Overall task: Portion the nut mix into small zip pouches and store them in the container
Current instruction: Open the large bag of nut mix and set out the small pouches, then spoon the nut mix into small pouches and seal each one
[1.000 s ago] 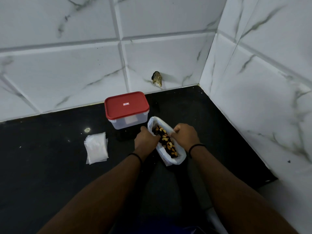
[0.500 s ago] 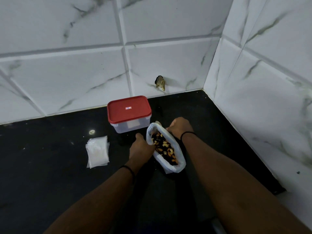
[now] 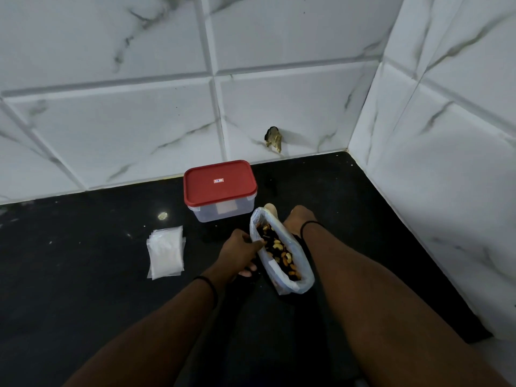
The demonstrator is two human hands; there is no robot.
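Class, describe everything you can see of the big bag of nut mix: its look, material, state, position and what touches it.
The bag of nut mix is a clear, thin plastic bag, open along its top, with pale cashews and dark pieces showing inside. It lies lengthwise on the black counter, just in front of the red-lidded container. The left hand pinches its near-left rim; the right hand holds its far end, fingers hidden behind the plastic. A white label patch shows on its side.

A red lid (image 3: 219, 182) tops the clear container (image 3: 223, 212), at 12 o'clock on the black counter (image 3: 83, 275), below white grey-veined tiles (image 3: 125, 129).
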